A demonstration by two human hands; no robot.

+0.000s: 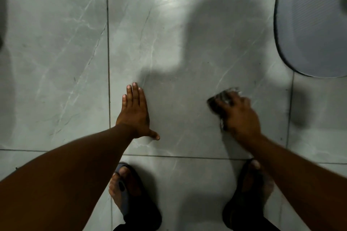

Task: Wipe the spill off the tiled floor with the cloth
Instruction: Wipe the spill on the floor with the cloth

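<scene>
My right hand [239,116] presses a dark cloth [220,100] onto the grey marbled tiled floor [178,58]; hand and cloth are motion-blurred. Most of the cloth is hidden under my fingers, with a crumpled edge showing at the fingertips. My left hand [136,112] lies flat on the same tile, palm down, fingers together, thumb out to the right, holding nothing. I cannot make out a distinct spill; the tile shows a bright glare and my shadow.
A grey ribbed oval object [309,24] lies on the floor at the upper right. My two feet in dark sandals [131,193] [249,193] stand at the bottom, just behind the grout line. A dark blurred shape [1,9] sits at the left edge.
</scene>
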